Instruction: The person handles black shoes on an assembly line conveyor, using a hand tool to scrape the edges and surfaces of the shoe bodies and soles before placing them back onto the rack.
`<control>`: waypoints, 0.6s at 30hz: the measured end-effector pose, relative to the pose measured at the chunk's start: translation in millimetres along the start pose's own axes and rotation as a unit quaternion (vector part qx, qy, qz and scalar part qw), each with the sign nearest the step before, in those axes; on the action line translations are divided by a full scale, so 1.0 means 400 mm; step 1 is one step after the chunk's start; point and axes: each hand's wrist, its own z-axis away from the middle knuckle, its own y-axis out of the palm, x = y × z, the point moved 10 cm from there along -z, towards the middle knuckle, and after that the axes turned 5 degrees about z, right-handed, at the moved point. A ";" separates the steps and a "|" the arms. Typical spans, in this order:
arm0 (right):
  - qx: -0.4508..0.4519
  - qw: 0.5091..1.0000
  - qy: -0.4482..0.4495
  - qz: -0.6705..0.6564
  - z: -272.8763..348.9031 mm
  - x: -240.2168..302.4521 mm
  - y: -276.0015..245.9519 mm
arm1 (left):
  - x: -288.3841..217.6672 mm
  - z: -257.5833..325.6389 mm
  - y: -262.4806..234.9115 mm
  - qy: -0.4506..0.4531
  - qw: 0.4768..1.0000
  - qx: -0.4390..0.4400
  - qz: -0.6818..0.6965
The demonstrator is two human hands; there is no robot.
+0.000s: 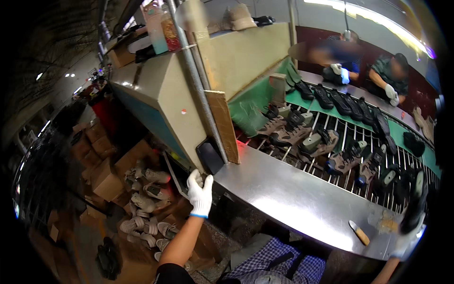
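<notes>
My left hand (200, 195), in a white knit glove with a blue cuff, is raised beside the left corner of the metal table (279, 182). Its thumb stands apart from the fingers, and nothing shows in it. Just above it, a black phone-like slab (209, 156) leans against the post. At the far right, my gloved right hand (405, 242) grips a dark shoe (415, 208), held toe down and smeared by motion; its fingers are partly hidden. Between that hand and the table's middle lie a wooden-handled knife (360, 234) and a yellowish lump on clear film (388, 221).
Brown and black shoes (292, 130) stand on a barred conveyor (326, 163) beyond the table. Black soles (340, 102) line its green far edge. Two gloved people (390, 78) sit opposite. Boxes (106, 182) and loose shoes (142, 203) crowd the left floor. A metal post (203, 90) rises at the corner.
</notes>
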 end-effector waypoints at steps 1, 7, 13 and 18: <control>-0.049 0.996 0.059 -0.045 -0.074 -0.057 -0.065 | 0.027 -0.021 0.046 -0.016 1.000 0.020 0.007; 0.041 0.951 0.215 -0.217 0.031 -0.067 0.256 | 0.124 -0.143 0.182 -0.115 0.988 0.025 -0.105; 0.208 0.977 0.026 0.029 0.358 0.201 0.531 | 0.062 -0.028 0.005 -0.032 0.999 0.026 0.005; 0.616 0.787 -0.013 0.009 0.773 0.422 0.848 | 0.150 0.265 -0.077 -0.288 0.914 0.169 0.228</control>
